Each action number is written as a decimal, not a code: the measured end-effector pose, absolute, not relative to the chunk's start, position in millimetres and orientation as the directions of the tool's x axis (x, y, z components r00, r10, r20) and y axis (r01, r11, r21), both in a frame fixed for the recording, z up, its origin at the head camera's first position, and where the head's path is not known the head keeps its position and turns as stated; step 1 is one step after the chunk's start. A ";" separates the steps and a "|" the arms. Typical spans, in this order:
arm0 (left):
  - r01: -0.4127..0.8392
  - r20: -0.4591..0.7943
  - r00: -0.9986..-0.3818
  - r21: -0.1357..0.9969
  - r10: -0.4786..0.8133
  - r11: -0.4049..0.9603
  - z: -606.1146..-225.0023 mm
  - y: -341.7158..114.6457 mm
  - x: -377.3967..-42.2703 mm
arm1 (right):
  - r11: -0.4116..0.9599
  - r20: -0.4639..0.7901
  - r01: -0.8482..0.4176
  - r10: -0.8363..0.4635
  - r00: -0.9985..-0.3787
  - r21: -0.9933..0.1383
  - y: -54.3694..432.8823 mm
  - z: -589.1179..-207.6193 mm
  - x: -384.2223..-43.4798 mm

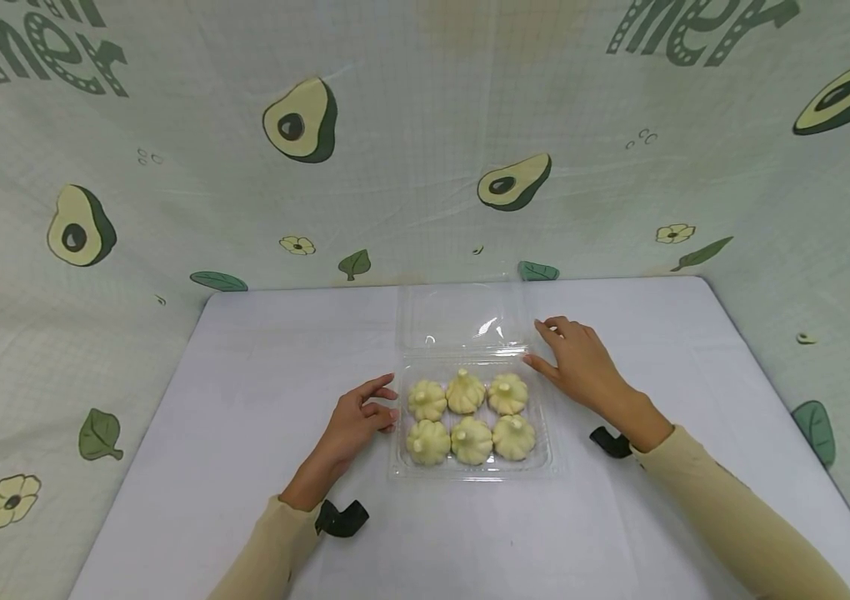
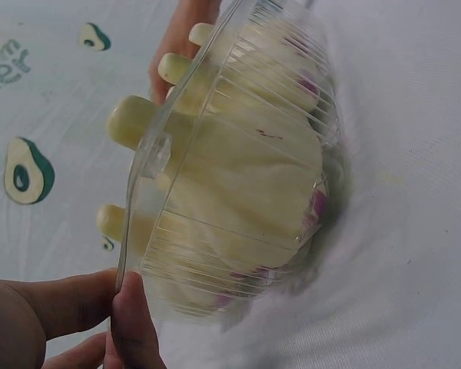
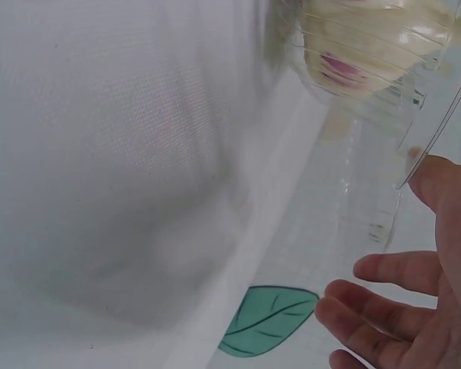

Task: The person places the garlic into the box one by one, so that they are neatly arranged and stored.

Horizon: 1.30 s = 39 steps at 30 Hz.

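A clear plastic clamshell box point(image 1: 462, 478) sits on the table with its lid point(image 1: 440, 312) folded back away from me. Several whole garlic bulbs point(image 1: 472, 442) fill its tray in two rows, stems up. My left hand point(image 1: 353, 423) pinches the tray's left rim between thumb and fingers, as the left wrist view shows up close. At the far right corner, by the hinge, my right hand point(image 1: 582, 362) has its thumb point(image 3: 430, 181) against the rim. Its other fingers point(image 3: 399, 269) are loosely extended beside the lid's right edge, holding nothing.
A white cloth point(image 1: 282, 358) covers the table. Behind and at the sides hangs a pale curtain point(image 1: 410, 192) printed with avocados, leaves and flowers, close to the table's back edge. Black wrist mounts point(image 1: 344, 518) are strapped at both sleeves.
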<state>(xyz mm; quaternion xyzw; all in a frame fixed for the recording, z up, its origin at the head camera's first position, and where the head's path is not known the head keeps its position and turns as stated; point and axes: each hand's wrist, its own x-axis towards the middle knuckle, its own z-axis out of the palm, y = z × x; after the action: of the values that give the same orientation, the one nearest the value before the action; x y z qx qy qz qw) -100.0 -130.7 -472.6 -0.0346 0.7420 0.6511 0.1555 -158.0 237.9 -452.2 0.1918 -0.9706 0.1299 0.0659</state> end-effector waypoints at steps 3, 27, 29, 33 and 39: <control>-0.258 -0.280 -0.948 0.954 0.152 0.151 -471.9 -130.7 -100.1 | 0.891 0.179 -0.391 -0.356 -0.917 -0.229 238.2 -451.4 -157.5; -0.259 -0.283 -0.946 0.953 0.155 0.160 -472.8 -131.0 -102.2 | 0.880 0.282 -0.404 -0.333 -0.900 -0.250 238.9 -450.0 -154.2; -0.259 -0.283 -0.946 0.953 0.156 0.155 -473.7 -131.0 -102.5 | 0.881 0.295 -0.403 -0.327 -0.898 -0.250 238.9 -450.4 -153.6; -0.252 -0.275 -0.948 0.957 0.163 0.144 -473.7 -131.0 -102.0 | 0.880 0.328 -0.407 -0.320 -0.889 -0.245 238.4 -451.2 -152.2; -0.239 -0.259 -0.949 0.963 0.180 0.127 -473.3 -132.6 -99.0 | 0.877 0.401 -0.425 -0.315 -0.860 -0.223 237.1 -451.7 -149.7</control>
<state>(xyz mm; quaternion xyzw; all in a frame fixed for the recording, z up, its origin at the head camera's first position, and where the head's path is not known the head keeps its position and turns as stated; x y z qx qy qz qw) -99.0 -132.6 -473.3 -0.0202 0.7339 0.6602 0.1586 -149.7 237.1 -451.7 0.1943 -0.9521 0.1537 0.1791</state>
